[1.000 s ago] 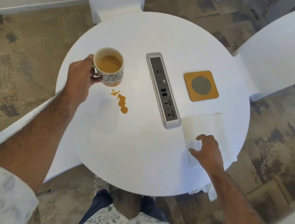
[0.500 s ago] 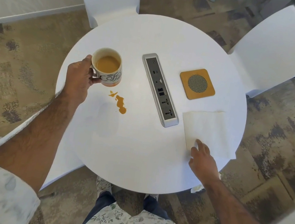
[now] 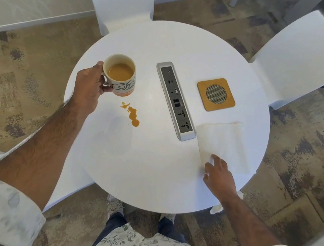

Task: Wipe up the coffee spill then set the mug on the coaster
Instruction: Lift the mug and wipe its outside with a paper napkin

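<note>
A white mug (image 3: 122,77) with dark lettering and an orange base, holding coffee, sits at the left of the round white table (image 3: 151,172). My left hand (image 3: 89,87) grips its handle. Just in front of the mug lies a small brown coffee spill (image 3: 132,115). A square wooden coaster (image 3: 216,94) with a mesh centre rests at the right. Nearer me on the right a white paper napkin (image 3: 226,143) lies flat. My right hand (image 3: 219,176) rests on its near-left corner with fingers spread.
A grey power-socket strip (image 3: 175,100) runs down the table's middle, between the spill and the napkin. White chairs stand behind (image 3: 121,1), at the right (image 3: 304,56) and at the near left (image 3: 61,188). More crumpled tissue (image 3: 217,209) pokes out under the near right edge.
My right hand has slid from the napkin's middle toward its near-left corner. The napkin now lies flatter. The left hand and mug have stayed put.
</note>
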